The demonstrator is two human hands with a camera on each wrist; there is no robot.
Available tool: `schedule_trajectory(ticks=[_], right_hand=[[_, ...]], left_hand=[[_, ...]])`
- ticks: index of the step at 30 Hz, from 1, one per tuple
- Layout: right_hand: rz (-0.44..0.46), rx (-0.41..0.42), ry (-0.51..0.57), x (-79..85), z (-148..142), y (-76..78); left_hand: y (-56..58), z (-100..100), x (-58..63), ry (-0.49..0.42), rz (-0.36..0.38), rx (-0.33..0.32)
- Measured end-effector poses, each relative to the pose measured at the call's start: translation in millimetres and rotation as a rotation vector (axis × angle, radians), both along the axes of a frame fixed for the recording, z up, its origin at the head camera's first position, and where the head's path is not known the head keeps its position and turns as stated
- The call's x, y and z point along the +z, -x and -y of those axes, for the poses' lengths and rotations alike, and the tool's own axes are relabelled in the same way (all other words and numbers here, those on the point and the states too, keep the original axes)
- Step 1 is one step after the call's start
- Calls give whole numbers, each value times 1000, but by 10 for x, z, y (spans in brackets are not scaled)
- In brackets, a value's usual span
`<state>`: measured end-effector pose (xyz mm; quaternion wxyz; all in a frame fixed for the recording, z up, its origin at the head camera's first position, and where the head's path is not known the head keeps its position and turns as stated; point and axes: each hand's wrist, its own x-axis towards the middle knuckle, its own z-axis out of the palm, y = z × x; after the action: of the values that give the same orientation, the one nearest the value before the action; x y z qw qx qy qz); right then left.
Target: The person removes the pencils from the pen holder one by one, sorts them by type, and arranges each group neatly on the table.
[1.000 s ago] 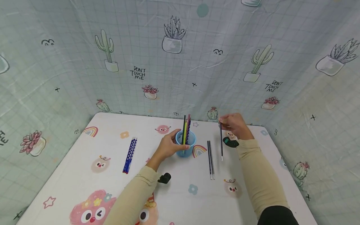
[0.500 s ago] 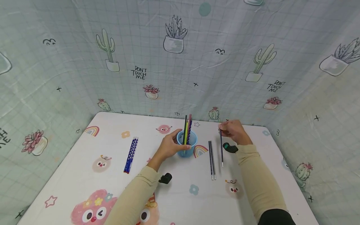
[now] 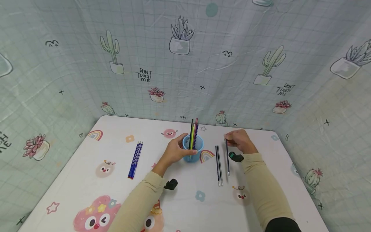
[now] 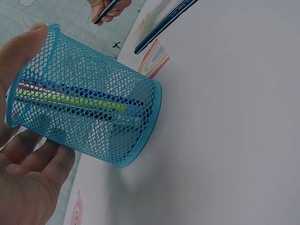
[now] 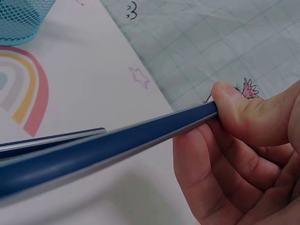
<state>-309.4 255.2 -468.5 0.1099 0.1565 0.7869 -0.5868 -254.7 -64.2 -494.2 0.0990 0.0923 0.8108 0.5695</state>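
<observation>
My left hand [image 3: 175, 150] grips a light blue mesh pencil cup [image 3: 198, 156] near its rim, thumb on one side and fingers on the other. Through the mesh wall [image 4: 89, 136] in the left wrist view, several pencils show inside, one of them yellow-green. At the right, my right hand [image 3: 240, 141] pinches a dark blue pencil with silver stripes [image 5: 112, 146] by its far end, between thumb and fingers. That pencil points toward the near side of the table. Just left of it, two similar dark pencils [image 3: 218, 166] lie side by side on the table.
On the left, several blue patterned pencils [image 3: 135, 160] lie in a tight row on the white printed table [image 3: 214, 209]. A cactus-print cloth [image 3: 179, 83] rises along the table's back edge and both sides. Each wrist wears a small black camera.
My right hand has come nearer, carrying the dark blue pencil down alongside the two on the table. My left hand keeps its grip on the cup.
</observation>
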Motion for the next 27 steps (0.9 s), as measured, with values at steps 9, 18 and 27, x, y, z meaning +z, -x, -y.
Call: schedule_trajectory(ticks=[9, 18, 27], right_hand=[[18, 3, -22, -112, 7, 8], [40, -14, -43, -181, 33, -25], [17, -4, -61, -244, 51, -38]], left_hand=[[-3, 1, 8, 8, -9, -5], [0, -12, -9, 19, -9, -6], [-16, 5, -5, 26, -16, 2]])
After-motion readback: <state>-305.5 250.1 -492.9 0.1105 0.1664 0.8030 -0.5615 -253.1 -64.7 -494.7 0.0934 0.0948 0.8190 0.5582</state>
